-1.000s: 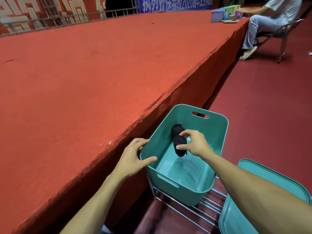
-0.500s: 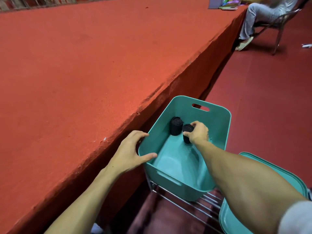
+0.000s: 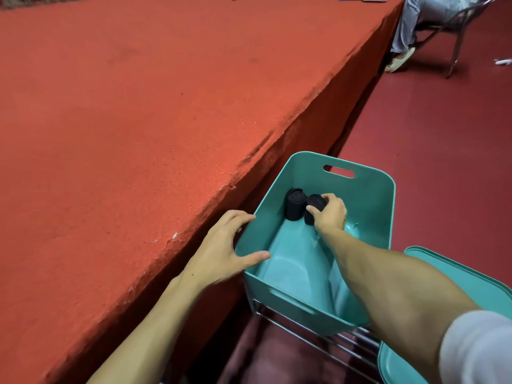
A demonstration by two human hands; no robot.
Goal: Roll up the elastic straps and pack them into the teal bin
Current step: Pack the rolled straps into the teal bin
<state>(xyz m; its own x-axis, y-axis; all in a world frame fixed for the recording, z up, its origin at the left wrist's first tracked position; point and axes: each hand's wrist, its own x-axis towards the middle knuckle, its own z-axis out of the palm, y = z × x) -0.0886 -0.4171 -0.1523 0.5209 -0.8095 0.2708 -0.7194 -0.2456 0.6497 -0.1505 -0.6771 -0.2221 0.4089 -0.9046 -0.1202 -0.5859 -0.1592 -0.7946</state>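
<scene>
Lowered since a second ago, the right hand (image 3: 329, 214) has carried its black rolled strap (image 3: 314, 202) from mid-air above the middle of the teal bin (image 3: 368, 195) down to the far left corner of the bin's floor. The left hand (image 3: 221, 253) has kept its place on the bin's left wall.

Nearest, a pale sleeve (image 3: 479, 347) covers the right upper arm. A teal lid (image 3: 471, 281) lies at the right, just beside the bin, and the bin rests on a wire rack (image 3: 304, 336).

The left grip is clamped on the bin's left wall, thumb inside and fingers outside. The right arm reaches across the bin's inside, and its grip is closed round the strap, thumb on the near side and fingers over the far side.

That strap is a short, dark cylinder of wound fabric. It stands on end with its long axis roughly upright and its round end facing up. A second rolled strap (image 3: 295, 207) touches its left side and stands the same way, in the corner.

Left of the bin, the red table (image 3: 138, 120) runs away to the far right. At its far end a seated person (image 3: 410, 26) occupies a metal chair (image 3: 457, 40).
</scene>
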